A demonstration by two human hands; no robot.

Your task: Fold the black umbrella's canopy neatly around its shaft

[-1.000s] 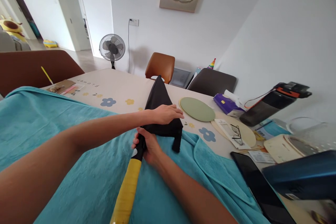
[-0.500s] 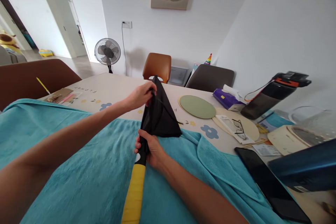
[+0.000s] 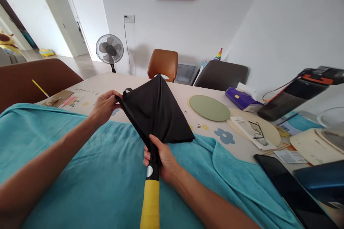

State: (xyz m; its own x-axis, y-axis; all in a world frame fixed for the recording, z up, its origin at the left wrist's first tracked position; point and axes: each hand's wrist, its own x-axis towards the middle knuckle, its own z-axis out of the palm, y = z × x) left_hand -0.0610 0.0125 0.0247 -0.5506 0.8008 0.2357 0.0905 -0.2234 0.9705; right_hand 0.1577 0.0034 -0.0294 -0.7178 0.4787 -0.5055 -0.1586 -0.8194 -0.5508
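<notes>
A black umbrella (image 3: 172,114) with a loosely folded canopy lies over the table, its tip pointing away from me. Its handle (image 3: 150,200) is wrapped in yellow tape, with a black collar bearing a white dot. My right hand (image 3: 162,157) is closed around the gathered cloth and shaft just above that collar. At the left, my left hand (image 3: 106,105) pinches the corner of one canopy panel and holds it stretched out. A small strap loop (image 3: 127,92) stands up beside those fingers. Under the handle spreads a turquoise blanket (image 3: 107,171).
On the right are green placemats (image 3: 209,108), a purple tissue pack (image 3: 240,99), glasses (image 3: 256,132), a dark bottle (image 3: 292,94), a black phone (image 3: 290,189) and a blue bottle (image 3: 319,179). A yellow pencil (image 3: 40,88) is far left. Chairs and a fan (image 3: 109,49) stand behind.
My left hand has moved left and toward me, drawing a canopy panel out flat. The strap loop has come into sight. My right hand keeps its hold; the view has tipped slightly downward.
</notes>
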